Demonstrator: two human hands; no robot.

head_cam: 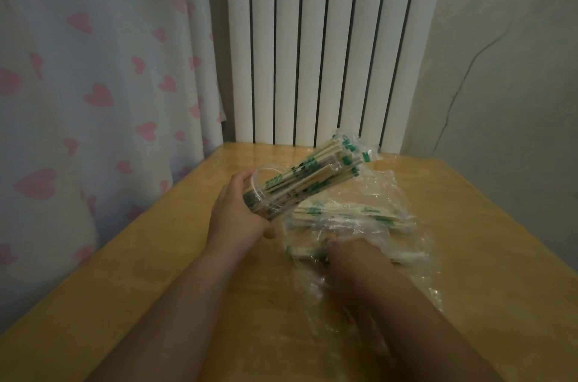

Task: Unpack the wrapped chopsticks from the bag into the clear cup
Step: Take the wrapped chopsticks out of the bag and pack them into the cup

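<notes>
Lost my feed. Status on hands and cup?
Left hand grips tilted clear cup, wrapped chopsticks in it. Right hand in bag among remaining chopsticks, grip unclear. Nothing blocking.

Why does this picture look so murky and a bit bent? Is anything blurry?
Head view: the light is dim, so colours look muddy. The wide lens fans the radiator bars outward toward the top. The right hand in the bag looks smeared, and the plastic shows pale glare. The left hand and cup look sharper.
</notes>
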